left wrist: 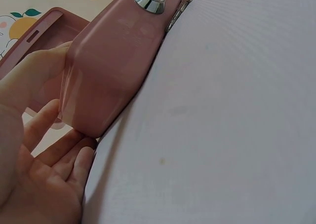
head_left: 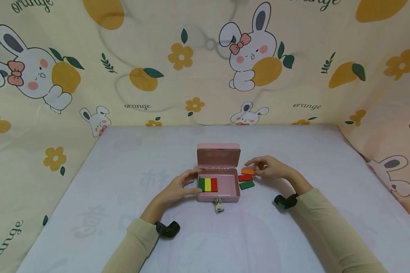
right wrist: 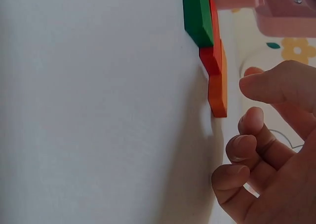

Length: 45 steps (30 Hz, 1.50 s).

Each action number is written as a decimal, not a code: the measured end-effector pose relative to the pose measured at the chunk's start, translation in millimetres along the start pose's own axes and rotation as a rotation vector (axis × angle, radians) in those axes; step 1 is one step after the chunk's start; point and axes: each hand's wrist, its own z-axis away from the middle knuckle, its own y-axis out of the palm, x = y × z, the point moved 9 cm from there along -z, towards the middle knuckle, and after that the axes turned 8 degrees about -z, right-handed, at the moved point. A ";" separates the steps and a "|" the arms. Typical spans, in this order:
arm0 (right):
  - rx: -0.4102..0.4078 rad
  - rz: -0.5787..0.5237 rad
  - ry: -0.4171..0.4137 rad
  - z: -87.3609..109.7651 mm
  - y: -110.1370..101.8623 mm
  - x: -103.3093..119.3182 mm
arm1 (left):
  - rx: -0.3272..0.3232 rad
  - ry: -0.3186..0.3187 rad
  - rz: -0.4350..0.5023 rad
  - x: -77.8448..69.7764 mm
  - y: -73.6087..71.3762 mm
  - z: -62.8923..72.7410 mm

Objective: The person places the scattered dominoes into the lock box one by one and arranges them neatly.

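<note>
Pale and broad, the bench (head_left: pixel 123 235) bears an open pink box (head_left: pixel 229 185), three blocks (head_left: pixel 207 185) side by side inside: green, yellow, red. The left hand (head_left: pixel 177 187) grips its left side. To its right, the right hand (head_left: pixel 271 167), thumb and fingers parted, is just beside an orange block (head_left: pixel 247 171), near a red block (head_left: pixel 245 178) and a green block (head_left: pixel 247 185).

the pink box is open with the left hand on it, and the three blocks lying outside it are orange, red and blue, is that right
Not quite: the third block is green, not blue, as the head view shows. The pink box is open with the left hand on it, and the other two blocks outside are orange and red.
</note>
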 end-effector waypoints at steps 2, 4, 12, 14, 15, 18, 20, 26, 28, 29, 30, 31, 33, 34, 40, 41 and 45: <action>0.019 -0.001 -0.009 -1.0 0.1 -0.8 | 0.001 0.001 -0.002 -0.5 0.5 0.3; 0.039 0.000 -0.016 -2.0 0.3 -2.4 | 0.003 0.004 -0.003 -0.7 1.0 0.3; 0.142 0.000 -0.018 -7.0 7.2 -4.7 | 0.003 0.001 -0.001 -1.5 1.3 -0.2; 0.161 0.013 -0.008 -8.0 9.2 -4.7 | 0.004 0.007 -0.001 -2.4 1.3 -0.3; 0.170 0.010 -0.007 -8.5 9.8 -4.4 | 0.004 0.007 -0.001 -2.6 1.2 -0.3; 0.190 0.007 0.005 -10.0 11.4 -4.2 | 0.003 0.013 -0.007 -3.3 0.7 -0.2; 0.201 -0.006 0.012 -10.8 12.4 -4.1 | 0.002 0.016 -0.010 -3.0 0.2 -0.5; 0.205 -0.008 0.040 -12.8 15.3 -7.8 | 0.001 0.005 -0.015 -0.4 -0.8 -0.9; 0.199 -0.007 0.045 -12.9 15.9 -9.3 | 0.001 0.001 -0.014 0.1 -0.9 -0.7; 0.195 -0.007 0.050 -12.9 15.8 -10.1 | 0.002 0.000 -0.014 -0.1 -0.8 -0.3; 0.190 -0.010 0.056 -12.6 15.7 -10.9 | 0.002 0.000 -0.013 -0.2 -0.8 -0.2; 0.185 -0.014 0.061 -12.3 15.4 -11.5 | 0.002 0.003 -0.013 -0.4 -0.6 -0.2; 0.176 -0.026 0.067 -11.8 14.5 -12.6 | 0.002 0.009 -0.010 -0.7 -0.3 -0.2; 0.172 -0.031 0.072 -11.5 14.0 -13.0 | 0.002 0.011 -0.010 -0.9 -0.2 -0.2; 0.146 -0.041 0.080 -10.4 10.6 -16.5 | 0.002 0.008 -0.007 -0.9 0.4 0.0; 0.140 -0.043 0.079 -10.2 10.0 -16.8 | 0.001 0.008 -0.004 -0.9 0.3 0.0; 0.122 -0.075 0.070 -9.5 7.8 -17.2 | 0.002 0.012 -0.003 -1.4 0.1 -0.2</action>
